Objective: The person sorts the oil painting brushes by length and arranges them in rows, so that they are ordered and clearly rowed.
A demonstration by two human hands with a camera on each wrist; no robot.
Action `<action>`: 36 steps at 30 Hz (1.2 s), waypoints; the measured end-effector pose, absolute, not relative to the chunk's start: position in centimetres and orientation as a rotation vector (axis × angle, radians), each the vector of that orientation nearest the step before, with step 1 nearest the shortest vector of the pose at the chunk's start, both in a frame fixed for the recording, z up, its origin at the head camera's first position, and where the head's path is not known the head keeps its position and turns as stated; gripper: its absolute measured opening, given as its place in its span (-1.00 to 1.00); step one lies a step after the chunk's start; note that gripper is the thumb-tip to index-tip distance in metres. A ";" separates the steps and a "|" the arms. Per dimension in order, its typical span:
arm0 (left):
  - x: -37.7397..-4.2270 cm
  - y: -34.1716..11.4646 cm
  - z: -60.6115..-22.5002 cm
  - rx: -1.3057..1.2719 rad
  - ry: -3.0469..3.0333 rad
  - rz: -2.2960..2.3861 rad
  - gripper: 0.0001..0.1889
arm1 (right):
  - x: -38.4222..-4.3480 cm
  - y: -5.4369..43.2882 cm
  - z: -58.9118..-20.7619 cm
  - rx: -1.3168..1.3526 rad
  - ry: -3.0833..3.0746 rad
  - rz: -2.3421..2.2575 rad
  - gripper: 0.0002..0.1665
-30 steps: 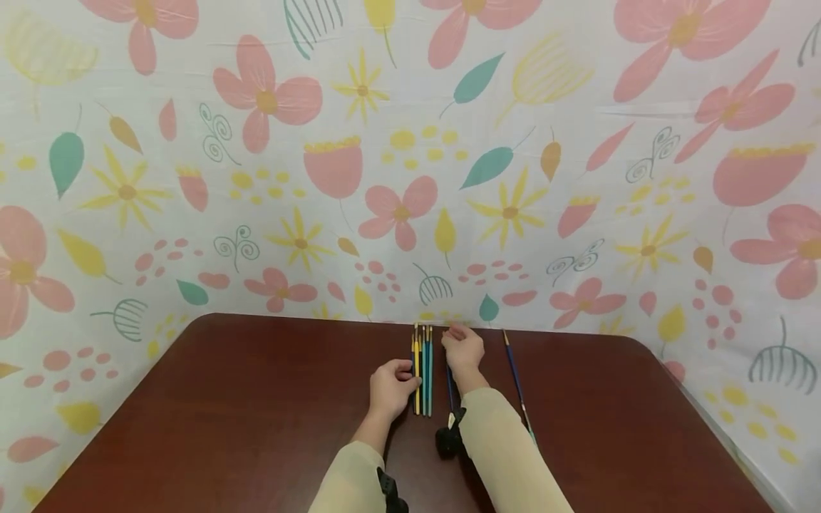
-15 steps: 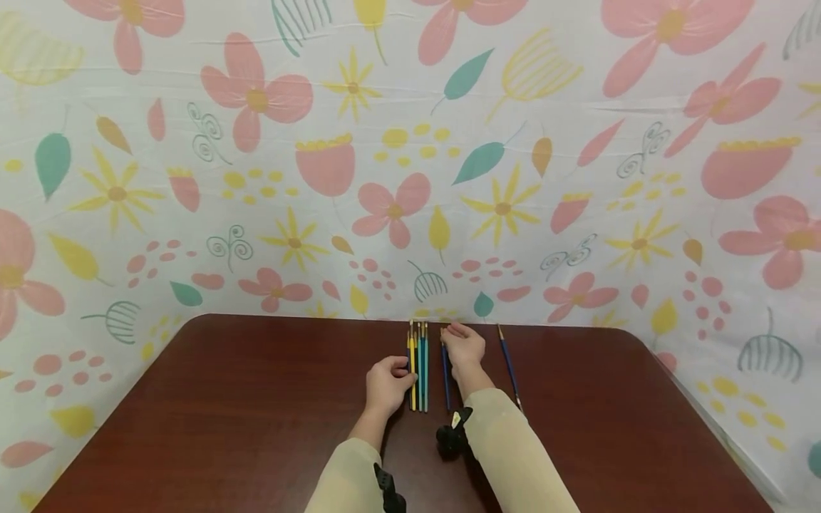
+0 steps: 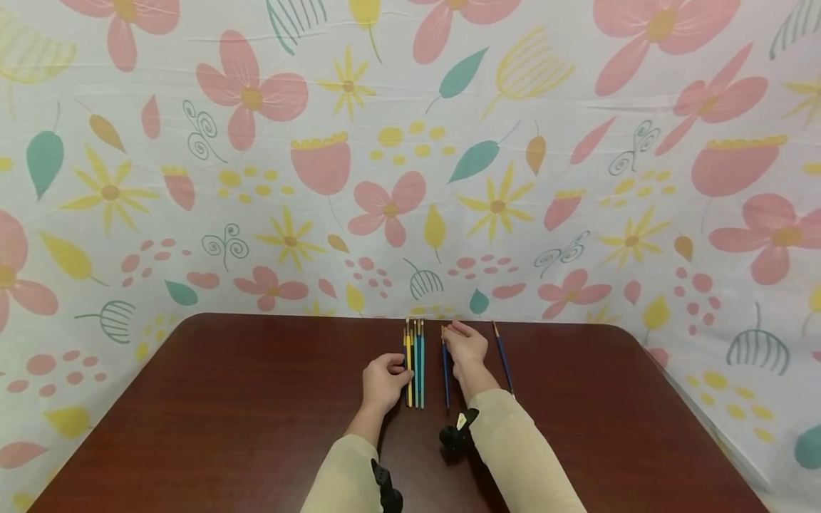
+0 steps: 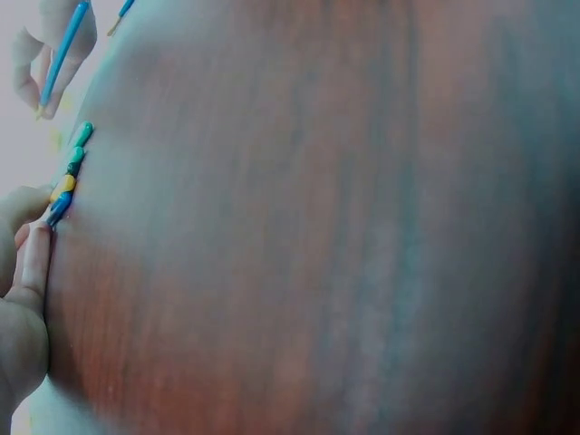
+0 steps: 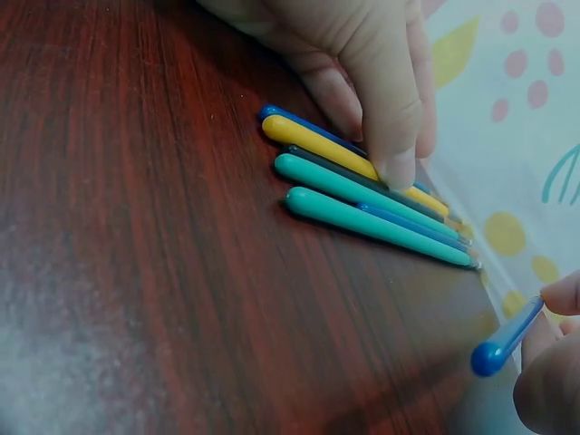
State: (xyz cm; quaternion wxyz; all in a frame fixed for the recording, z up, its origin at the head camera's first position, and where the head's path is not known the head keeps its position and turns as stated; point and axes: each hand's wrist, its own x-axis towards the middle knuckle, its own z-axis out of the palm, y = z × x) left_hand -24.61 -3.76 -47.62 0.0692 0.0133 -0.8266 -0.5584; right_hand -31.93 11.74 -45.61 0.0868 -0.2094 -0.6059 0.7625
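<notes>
Several paintbrushes point(image 3: 421, 370) lie side by side near the table's back edge, bristles toward the wall. Their handles are blue, yellow point(image 5: 322, 145), black and teal point(image 5: 372, 227). My left hand point(image 3: 387, 382) pinches the left side of this row, its thumb over the yellow and black handles and its fingers beside the blue one. To the right of the row, my right hand point(image 3: 466, 348) pinches a single blue paintbrush point(image 3: 446, 377) near its bristle end. Its rounded handle end points back toward me. Another blue paintbrush point(image 3: 502, 358) lies farther right, its lower end hidden behind the sleeve.
The dark brown table point(image 3: 224, 427) has rounded back corners. A white cloth point(image 3: 398, 92) printed with flowers and leaves hangs right behind it. Each wrist wears a black camera, and one point(image 3: 455, 438) sits low beside the right sleeve.
The blue paintbrush in my right hand has come out from behind the wrist and stands slightly farther from the row. My left hand stays at the row. The head view has shifted a little.
</notes>
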 end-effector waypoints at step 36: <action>-25.0 -3.7 -47.5 0.078 -2.501 -1.698 -0.67 | -29.2 13.3 -42.4 -0.549 -1.748 2.398 -0.44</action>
